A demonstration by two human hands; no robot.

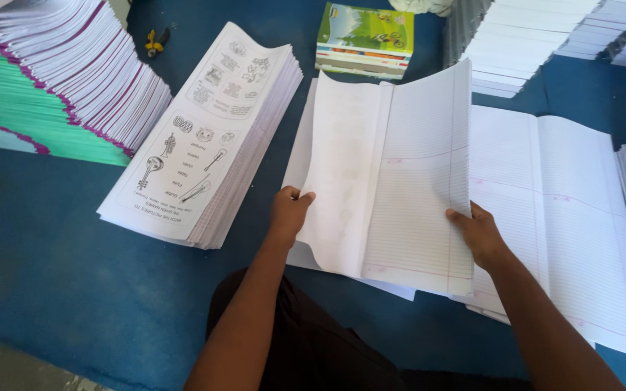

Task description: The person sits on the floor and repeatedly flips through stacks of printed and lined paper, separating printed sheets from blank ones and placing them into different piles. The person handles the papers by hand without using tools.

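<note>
Both hands grip a folded sheet set: left hand [289, 211] on the plain sheet [342, 166], right hand [478, 233] on the ruled sheets [418, 181]. Collating step; next, likely square the edges.

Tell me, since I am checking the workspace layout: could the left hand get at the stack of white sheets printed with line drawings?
Probably yes. The stack of white sheets printed with line drawings lies just beside the left hand, with only bare blue surface between. But that hand's fingers hold the folded lined white sheets, so it must let go first.
</note>
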